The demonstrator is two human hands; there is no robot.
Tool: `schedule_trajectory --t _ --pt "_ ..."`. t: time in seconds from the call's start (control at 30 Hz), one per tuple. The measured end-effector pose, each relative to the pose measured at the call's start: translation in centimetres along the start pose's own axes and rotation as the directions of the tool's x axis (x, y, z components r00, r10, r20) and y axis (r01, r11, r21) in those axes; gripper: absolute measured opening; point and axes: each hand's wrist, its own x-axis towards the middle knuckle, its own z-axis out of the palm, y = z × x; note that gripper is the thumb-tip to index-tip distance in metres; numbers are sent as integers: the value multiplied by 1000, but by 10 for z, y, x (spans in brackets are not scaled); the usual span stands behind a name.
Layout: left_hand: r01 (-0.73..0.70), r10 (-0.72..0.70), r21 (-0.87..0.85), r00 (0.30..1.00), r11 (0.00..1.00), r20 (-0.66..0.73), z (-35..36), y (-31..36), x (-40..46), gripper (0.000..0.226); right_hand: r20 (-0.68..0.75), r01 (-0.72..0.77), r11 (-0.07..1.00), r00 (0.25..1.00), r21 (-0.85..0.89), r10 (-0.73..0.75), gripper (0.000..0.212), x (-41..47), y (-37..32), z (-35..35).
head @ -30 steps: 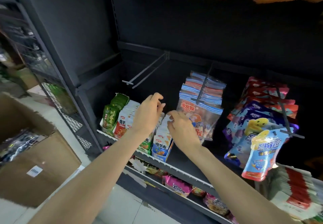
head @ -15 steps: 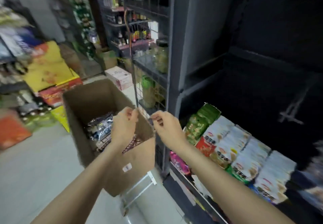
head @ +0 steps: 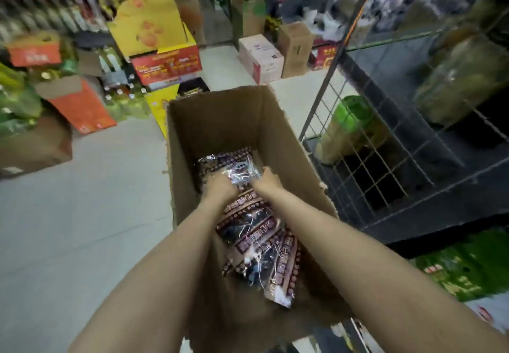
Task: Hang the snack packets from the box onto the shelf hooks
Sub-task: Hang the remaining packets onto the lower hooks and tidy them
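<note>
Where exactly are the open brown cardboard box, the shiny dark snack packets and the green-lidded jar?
open brown cardboard box [head: 217, 121]: head view, inner far wall.
shiny dark snack packets [head: 259, 245]: head view, middle of the pile.
green-lidded jar [head: 354, 113]: head view, its lid, behind the wire mesh.

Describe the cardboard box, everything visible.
The cardboard box is plain brown corrugated card, tall, open at the top with ragged, torn rim edges. It stands upright beside a black wire-mesh shelf, its base out of view. Inside lie glossy dark snack packets with patterned brown bands. Both forearms reach in: left hand and right hand are on the farthest packet.
</note>
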Motion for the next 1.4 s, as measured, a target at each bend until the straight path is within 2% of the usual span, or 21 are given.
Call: schedule_trajectory --t 0.07,0.13,0.2,0.27,0.37,0.4,0.5,0.63,0.73,0.8,0.9,0.97,1.03,1.13,1.23,1.27,1.33,1.4 --pt "60 -60 -59 998 996 14 10 -2 22 42 53 -69 997 996 -26 70 53 31 -1 4" --pt "135 -131 -128 991 983 41 17 -6 40 58 112 -119 993 987 6 117 45 54 -4 12" --pt "209 -192 -205 976 956 102 24 -11 56 82 102 -189 981 977 31 185 50 66 -7 20" --pt "274 -238 -273 958 922 160 31 -16 68 93 53 -249 968 967 -13 249 60 75 -4 28" --pt "321 -280 -276 943 906 180 37 -19 75 89 140 -233 970 965 71 221 55 87 1 40" --pt "333 -294 -278 940 901 175 38 -19 75 87 131 -238 967 965 87 226 54 87 1 40" --pt "378 -339 -325 925 867 170 36 -16 76 76 -20 -241 969 970 52 242 54 83 -3 34" --pt "346 -345 -454 934 821 89 29 -10 71 60 -73 -132 978 987 159 145 38 72 -19 30" --pt "332 -371 -503 928 798 25 17 -4 61 54 -123 -38 993 991 112 52 19 52 -33 21" --pt "241 -308 -499 950 832 -56 3 2 51 56 -189 78 997 979 -24 -81 6 36 -43 8" --pt "-32 -56 -434 980 900 -189 -29 14 34 71 -243 217 954 933 -208 -265 13 6 -51 -14" --pt "-174 117 -384 979 907 -167 -53 20 16 80 -258 262 929 909 -261 -328 17 -19 -53 -28" --pt "-286 277 -381 958 879 -81 -74 21 -9 83 -292 295 918 883 -266 -369 18 -47 -54 -41" --pt "-394 440 -409 898 823 19 -97 9 -46 94 -360 371 908 834 -197 -419 15 -91 -48 -56" --pt "-491 529 -360 849 793 7 -118 -2 -84 63 -434 492 870 774 -46 -461 15 -142 -37 -69" --pt "-537 573 -361 820 762 -12 -125 -2 -98 61 -449 534 846 759 14 -472 17 -162 -33 -74" --pt "-610 654 -383 756 694 -18 -137 -1 -125 62 -428 611 783 741 111 -518 21 -202 -25 -81" --pt "-642 720 -415 692 645 48 -147 2 -163 40 -398 663 728 724 175 -564 18 -241 -14 -88"
